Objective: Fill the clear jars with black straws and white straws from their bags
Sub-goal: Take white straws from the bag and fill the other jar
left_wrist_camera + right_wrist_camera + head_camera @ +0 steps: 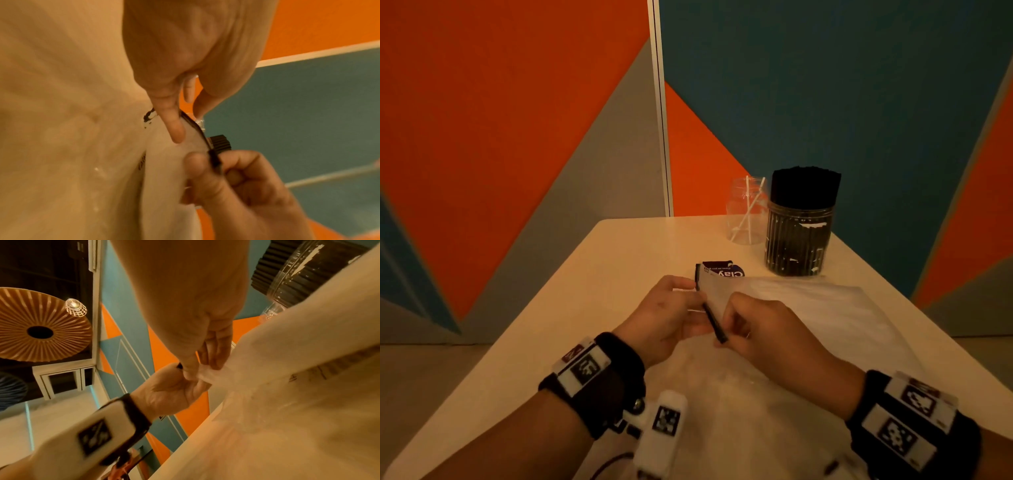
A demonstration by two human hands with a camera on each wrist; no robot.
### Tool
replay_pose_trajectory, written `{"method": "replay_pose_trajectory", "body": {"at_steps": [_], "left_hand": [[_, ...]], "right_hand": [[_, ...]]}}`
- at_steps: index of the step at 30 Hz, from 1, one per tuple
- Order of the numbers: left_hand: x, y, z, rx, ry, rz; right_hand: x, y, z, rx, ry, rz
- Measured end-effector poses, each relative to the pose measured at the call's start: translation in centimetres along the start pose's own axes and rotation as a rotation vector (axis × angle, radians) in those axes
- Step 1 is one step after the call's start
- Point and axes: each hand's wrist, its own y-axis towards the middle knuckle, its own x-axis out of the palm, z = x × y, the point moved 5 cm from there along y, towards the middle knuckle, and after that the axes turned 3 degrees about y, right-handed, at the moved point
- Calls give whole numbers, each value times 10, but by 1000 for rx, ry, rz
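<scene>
My right hand (753, 329) pinching single black straw (714, 325) between thumb and curled fingers, straw slanting toward bag. My left hand (671, 315) gripping mouth edge of clear plastic bag (808, 308), fingers curled on film; bag lying flat on table (619, 260). Jar of black straws (799, 236) standing packed full at table's far right corner. Clear jar (746, 212) just left of it, holding two white straws (749, 209).

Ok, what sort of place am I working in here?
Probably a café or a decorated office lounge, though I can't be sure: a small pale table, wall panels in orange, teal and grey, and a ribbed round ceiling lamp overhead. A jar of black straws hints at drinks service.
</scene>
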Motion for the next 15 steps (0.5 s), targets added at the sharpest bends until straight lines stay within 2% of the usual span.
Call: {"method": "replay_pose_trajectory", "body": {"at_steps": [5, 11, 15], "left_hand": [[9, -34, 16, 396, 519, -109], [13, -50, 28, 887, 790, -142], [16, -48, 27, 1031, 1001, -202]], "right_hand": [[-10, 2, 3, 57, 129, 118], [-14, -8, -4, 36, 52, 74], [-17, -15, -4, -14, 11, 64]]}}
